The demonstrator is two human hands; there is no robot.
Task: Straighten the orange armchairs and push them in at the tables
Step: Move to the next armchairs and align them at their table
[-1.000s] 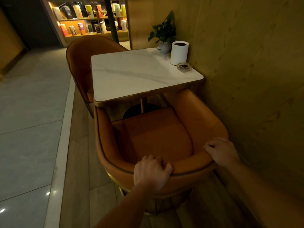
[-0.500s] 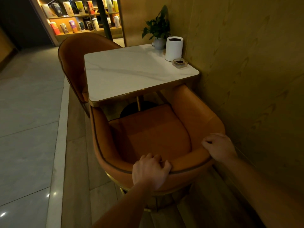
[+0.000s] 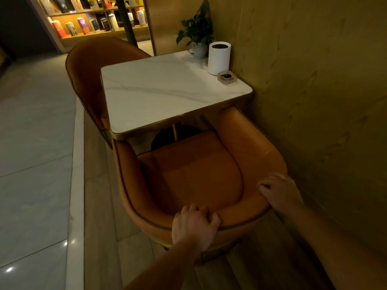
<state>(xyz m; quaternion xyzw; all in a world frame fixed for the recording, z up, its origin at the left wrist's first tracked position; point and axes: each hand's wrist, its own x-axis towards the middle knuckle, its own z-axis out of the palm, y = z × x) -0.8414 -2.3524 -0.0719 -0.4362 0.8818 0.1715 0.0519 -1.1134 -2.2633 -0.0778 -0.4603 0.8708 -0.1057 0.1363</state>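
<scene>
Head view. A person is standing behind the near armchair [image 3: 199,170], an orange tub chair facing the table [image 3: 159,91]. The left hand [image 3: 194,226] is gripping the top rim of the backrest near its middle, its fingers [image 3: 201,210] lying close together and curling over the rim toward the seat. The right hand [image 3: 279,191] is holding the same rim at the back right corner, its fingers [image 3: 265,184] slightly spread and hooking over the edge. The front ends of the chair's arms are reaching the table's near edge, and its right side is sitting just beside the wall [image 3: 314,91]. The far armchair [image 3: 90,65] is standing at the opposite side, its seat tucked under the tabletop. A potted plant [image 3: 196,30], a white cylinder [image 3: 218,58] and an ashtray [image 3: 227,77] are sitting along the table's wall side. A bookshelf [image 3: 94,21] is glowing in the background.
</scene>
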